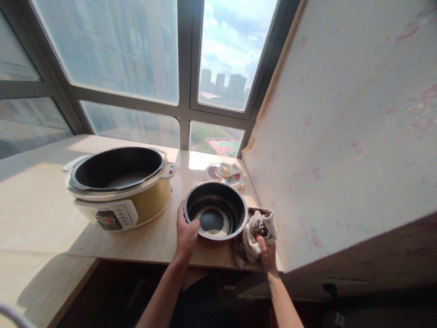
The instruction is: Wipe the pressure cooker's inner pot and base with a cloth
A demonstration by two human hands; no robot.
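Head view, black inner pot (pixel 215 213) between both hands, left hand (pixel 186 231) pinching its near-left rim, thumb over the edge, right hand (pixel 267 250) clutching a stained cloth (pixel 255 228) just beside it, forearms (pixel 164 291) extended forward

Daylit, grey-framed windows (pixel 185 86) adjoin a floral wall (pixel 341 136), hazy towers (pixel 236 86) apparently outside.

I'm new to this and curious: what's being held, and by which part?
Left grip: dark pot, by its left rim. Right grip: bunched cloth, by its near side.
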